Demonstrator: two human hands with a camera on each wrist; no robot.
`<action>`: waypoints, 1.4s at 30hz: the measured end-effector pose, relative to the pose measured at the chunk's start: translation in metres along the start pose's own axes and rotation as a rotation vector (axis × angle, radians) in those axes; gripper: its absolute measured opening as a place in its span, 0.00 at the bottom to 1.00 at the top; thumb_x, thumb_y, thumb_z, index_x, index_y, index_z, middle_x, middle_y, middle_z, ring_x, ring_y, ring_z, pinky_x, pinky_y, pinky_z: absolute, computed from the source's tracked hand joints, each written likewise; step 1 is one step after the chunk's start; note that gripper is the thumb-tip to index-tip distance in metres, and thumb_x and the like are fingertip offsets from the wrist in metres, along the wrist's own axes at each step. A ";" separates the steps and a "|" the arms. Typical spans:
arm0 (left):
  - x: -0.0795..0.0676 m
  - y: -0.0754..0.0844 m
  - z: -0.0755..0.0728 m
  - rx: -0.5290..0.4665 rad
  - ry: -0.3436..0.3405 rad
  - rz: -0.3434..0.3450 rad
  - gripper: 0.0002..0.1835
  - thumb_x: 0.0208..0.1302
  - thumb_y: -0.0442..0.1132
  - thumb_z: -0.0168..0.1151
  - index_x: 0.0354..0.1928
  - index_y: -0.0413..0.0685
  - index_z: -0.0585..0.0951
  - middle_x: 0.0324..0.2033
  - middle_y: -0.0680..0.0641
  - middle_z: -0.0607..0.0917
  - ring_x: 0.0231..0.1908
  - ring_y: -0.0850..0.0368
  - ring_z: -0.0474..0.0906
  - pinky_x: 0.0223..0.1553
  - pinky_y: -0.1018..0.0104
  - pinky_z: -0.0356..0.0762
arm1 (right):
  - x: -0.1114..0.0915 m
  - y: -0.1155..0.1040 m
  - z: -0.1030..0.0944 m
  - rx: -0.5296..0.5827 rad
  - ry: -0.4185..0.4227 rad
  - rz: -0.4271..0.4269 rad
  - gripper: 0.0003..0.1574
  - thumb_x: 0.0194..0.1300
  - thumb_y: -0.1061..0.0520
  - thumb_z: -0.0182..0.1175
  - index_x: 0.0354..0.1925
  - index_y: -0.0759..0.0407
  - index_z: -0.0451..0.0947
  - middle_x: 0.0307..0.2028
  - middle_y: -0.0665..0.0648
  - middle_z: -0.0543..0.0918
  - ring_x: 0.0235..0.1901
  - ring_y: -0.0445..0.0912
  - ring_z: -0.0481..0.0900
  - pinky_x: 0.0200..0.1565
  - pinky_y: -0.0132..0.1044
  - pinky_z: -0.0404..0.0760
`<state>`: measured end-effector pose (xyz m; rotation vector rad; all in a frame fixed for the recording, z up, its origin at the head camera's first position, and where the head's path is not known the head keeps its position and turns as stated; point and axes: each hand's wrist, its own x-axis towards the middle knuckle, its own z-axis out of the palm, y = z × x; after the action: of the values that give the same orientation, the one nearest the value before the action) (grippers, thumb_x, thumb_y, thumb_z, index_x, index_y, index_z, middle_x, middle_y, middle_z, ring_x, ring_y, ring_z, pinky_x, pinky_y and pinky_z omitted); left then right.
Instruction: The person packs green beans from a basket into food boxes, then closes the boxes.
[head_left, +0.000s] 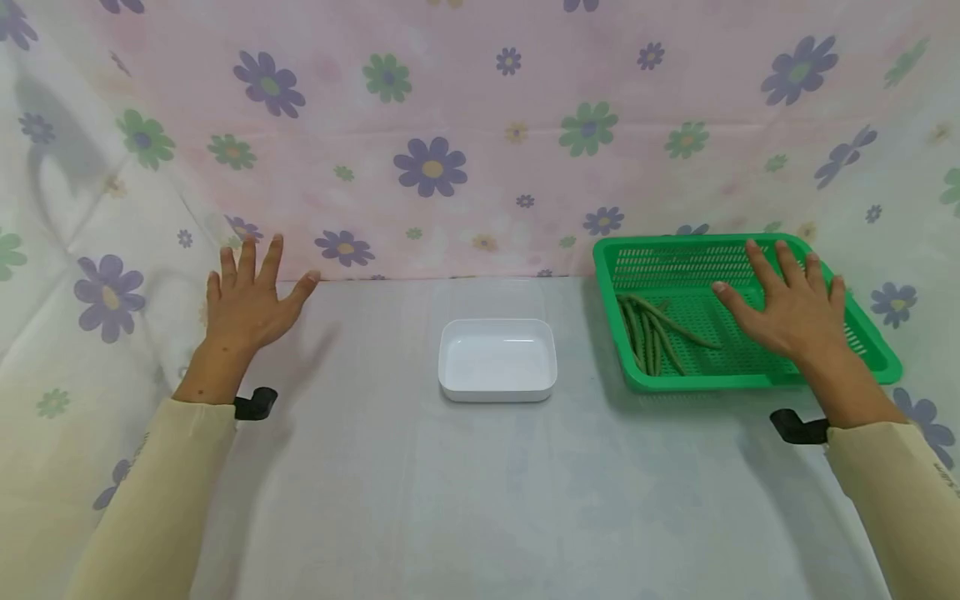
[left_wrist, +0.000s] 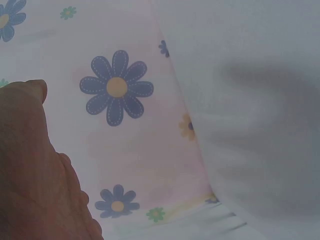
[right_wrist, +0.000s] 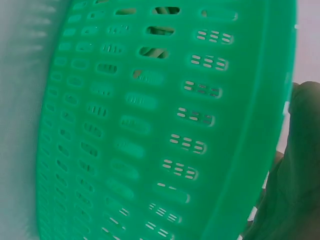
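Floral backdrop [head_left: 465, 92], right hand [head_left: 797, 312] over green basket [head_left: 712, 382]; beans [head_left: 649, 337] inside

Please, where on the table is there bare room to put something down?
Widest free patch: the table on the near side of the white dish, between the sleeves. Another: between the left hand and dish. Narrower: between dish and green basket. Crowded: the basket, with green beans at its left and the right hand over its right part.

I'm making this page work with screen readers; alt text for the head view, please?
Two bare hands, fingers spread, hold nothing: the right hand above a green basket containing green beans, the left hand at far left. A white dish sits between, before flowered cloth.
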<state>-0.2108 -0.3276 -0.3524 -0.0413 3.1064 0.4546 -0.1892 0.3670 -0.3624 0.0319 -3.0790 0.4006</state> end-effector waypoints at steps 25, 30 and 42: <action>-0.002 -0.001 0.001 -0.001 0.020 0.010 0.51 0.76 0.77 0.31 0.86 0.57 0.33 0.82 0.32 0.28 0.78 0.28 0.14 0.74 0.24 0.20 | 0.001 0.010 0.011 -0.027 -0.007 -0.023 0.58 0.78 0.23 0.42 0.87 0.50 0.33 0.83 0.74 0.37 0.78 0.79 0.32 0.71 0.81 0.35; -0.003 0.000 0.005 -0.005 0.051 0.022 0.50 0.77 0.75 0.34 0.87 0.56 0.37 0.83 0.30 0.34 0.79 0.25 0.20 0.74 0.21 0.27 | 0.003 0.011 0.012 -0.027 0.007 -0.044 0.59 0.79 0.24 0.43 0.87 0.52 0.35 0.82 0.75 0.41 0.78 0.80 0.35 0.71 0.81 0.38; -0.007 0.002 0.019 -0.059 0.148 0.066 0.47 0.79 0.71 0.40 0.87 0.51 0.48 0.83 0.31 0.46 0.81 0.24 0.35 0.72 0.19 0.43 | 0.006 0.014 0.017 0.027 0.020 -0.093 0.57 0.79 0.30 0.51 0.86 0.61 0.43 0.79 0.79 0.51 0.75 0.80 0.49 0.70 0.80 0.50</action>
<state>-0.2040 -0.3198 -0.3696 0.0285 3.2464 0.5710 -0.1958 0.3759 -0.3824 0.1699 -3.0378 0.4356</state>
